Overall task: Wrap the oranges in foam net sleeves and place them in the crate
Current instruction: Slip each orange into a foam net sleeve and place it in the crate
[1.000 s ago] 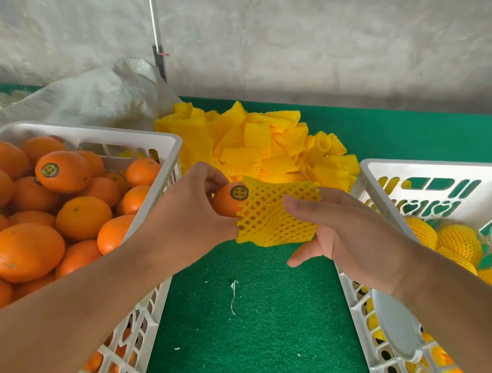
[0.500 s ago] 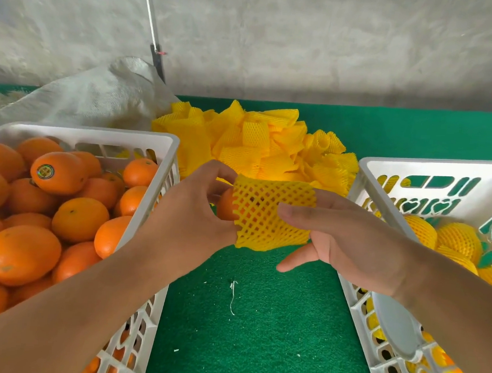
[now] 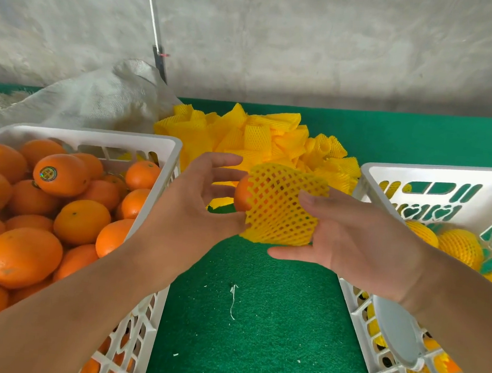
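Over the green mat I hold an orange that sits almost fully inside a yellow foam net sleeve; only its left end shows. My right hand grips the sleeved orange, thumb on top and fingers underneath. My left hand is at the orange's bare end with its fingers spread, fingertips and thumb just touching fruit and sleeve edge. The white crate on the right holds several wrapped oranges. The white crate on the left is full of bare oranges.
A pile of yellow foam sleeves lies on the green mat behind my hands, between the two crates. A grey woven sack is slumped behind the left crate, and a thin pole leans against the concrete wall.
The sleeve has slid further left over the orange, hiding its sticker. My left hand's fingers have loosened and spread. Both hands have risen slightly.
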